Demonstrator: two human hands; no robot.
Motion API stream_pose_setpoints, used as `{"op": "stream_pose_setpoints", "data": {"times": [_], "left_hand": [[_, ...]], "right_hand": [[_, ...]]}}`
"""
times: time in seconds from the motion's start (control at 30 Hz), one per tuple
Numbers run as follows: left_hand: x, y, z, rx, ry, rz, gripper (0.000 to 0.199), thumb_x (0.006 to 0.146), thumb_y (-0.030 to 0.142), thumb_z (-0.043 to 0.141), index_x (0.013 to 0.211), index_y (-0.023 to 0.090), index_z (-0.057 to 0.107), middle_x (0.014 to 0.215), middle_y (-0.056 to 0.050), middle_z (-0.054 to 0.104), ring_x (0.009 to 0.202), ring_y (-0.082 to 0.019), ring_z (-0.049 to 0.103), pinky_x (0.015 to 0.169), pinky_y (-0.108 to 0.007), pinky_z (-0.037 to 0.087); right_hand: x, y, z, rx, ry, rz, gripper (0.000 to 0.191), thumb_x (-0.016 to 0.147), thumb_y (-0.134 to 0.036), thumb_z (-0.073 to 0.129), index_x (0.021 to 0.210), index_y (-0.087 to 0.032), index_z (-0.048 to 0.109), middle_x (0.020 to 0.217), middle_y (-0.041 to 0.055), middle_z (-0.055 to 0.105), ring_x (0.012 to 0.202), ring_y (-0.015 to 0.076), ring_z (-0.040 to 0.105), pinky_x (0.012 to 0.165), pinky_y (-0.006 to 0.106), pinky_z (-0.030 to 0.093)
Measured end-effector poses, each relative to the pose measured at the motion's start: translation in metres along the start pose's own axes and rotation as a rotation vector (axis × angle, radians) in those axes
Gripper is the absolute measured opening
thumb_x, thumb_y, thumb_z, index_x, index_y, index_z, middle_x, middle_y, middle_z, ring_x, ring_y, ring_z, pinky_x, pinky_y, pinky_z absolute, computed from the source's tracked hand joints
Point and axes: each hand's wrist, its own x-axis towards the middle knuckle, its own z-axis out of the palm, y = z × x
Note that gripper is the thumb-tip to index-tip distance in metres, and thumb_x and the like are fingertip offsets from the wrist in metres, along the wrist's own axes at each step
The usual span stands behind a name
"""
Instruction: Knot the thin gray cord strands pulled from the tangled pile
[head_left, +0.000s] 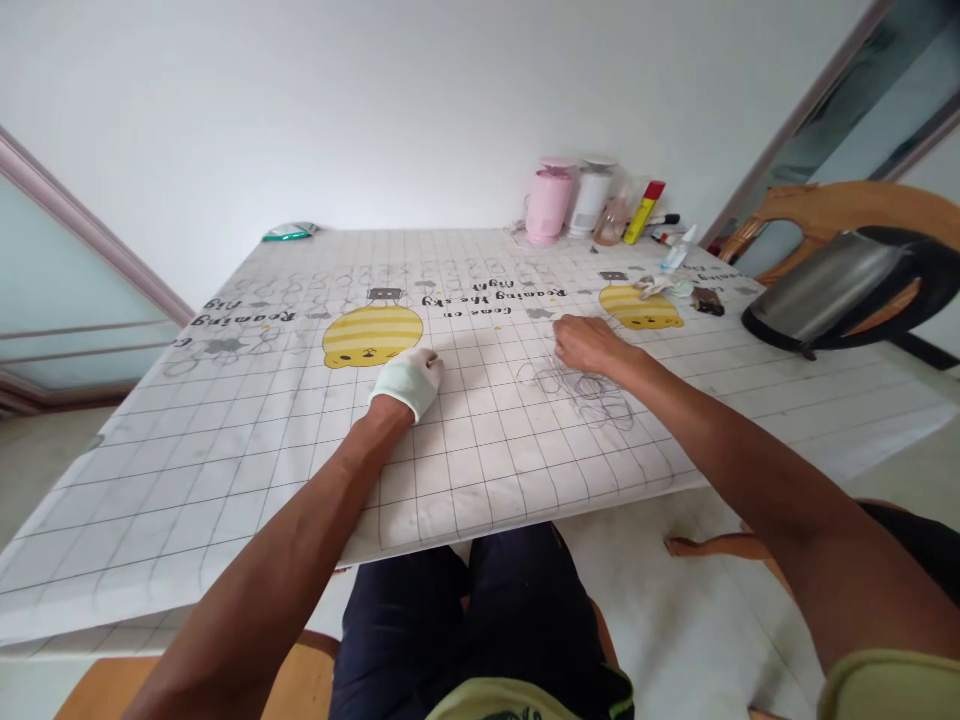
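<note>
My left hand (411, 380), in a pale glove, rests closed on the tablecloth beside the printed yellow striped bear (373, 335); whatever its fingers hold is too small to make out. Bare and also closed, my right hand (583, 345) is over the cloth at the upper edge of a loose tangle of thin dark wire or thread (604, 402). Its fingertips are pressed together, and what is between them cannot be made out. Several rows of faint thin loops (405, 270) lie across the far part of the cloth.
A metal kettle (847, 290) stands at the right of the table (285, 500). Along the back right are a pink cylinder (549, 205), a white cylinder (591, 200), a yellow-and-red tube (643, 213) and a small bottle (679, 250). A green packet (289, 232) lies at the back left.
</note>
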Motion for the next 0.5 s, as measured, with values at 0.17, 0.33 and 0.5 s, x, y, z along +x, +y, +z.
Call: {"op": "stream_pose_setpoints", "data": {"times": [0.17,0.33,0.5], "left_hand": [[0.0,0.002,-0.001,0.014,-0.009,0.008,0.039,0.099,0.032,0.047,0.112,0.02,0.082,0.112,-0.013,0.081,0.106,-0.031,0.073,0.092,-0.037,0.056],[0.0,0.003,-0.002,0.015,-0.01,0.005,0.04,0.099,0.033,0.047,0.114,0.02,0.082,0.116,-0.014,0.08,0.109,-0.031,0.073,0.096,-0.038,0.055],[0.001,0.001,-0.001,0.007,-0.016,0.005,0.038,0.099,0.033,0.048,0.112,0.021,0.082,0.113,-0.014,0.081,0.106,-0.032,0.074,0.093,-0.039,0.055]], "right_hand": [[-0.018,0.032,-0.037,0.121,0.204,0.115,0.007,0.088,-0.017,0.065,0.089,-0.019,0.072,0.096,0.0122,0.076,0.091,0.03,0.069,0.076,0.038,0.048],[-0.035,0.054,-0.072,0.295,0.34,0.211,0.006,0.088,-0.019,0.07,0.088,-0.021,0.075,0.088,0.0055,0.077,0.079,0.0224,0.068,0.073,0.035,0.049],[-0.045,0.06,-0.08,0.612,0.312,0.266,0.007,0.09,-0.026,0.076,0.089,-0.019,0.075,0.083,0.0058,0.074,0.07,0.0192,0.065,0.063,0.033,0.047]]}}
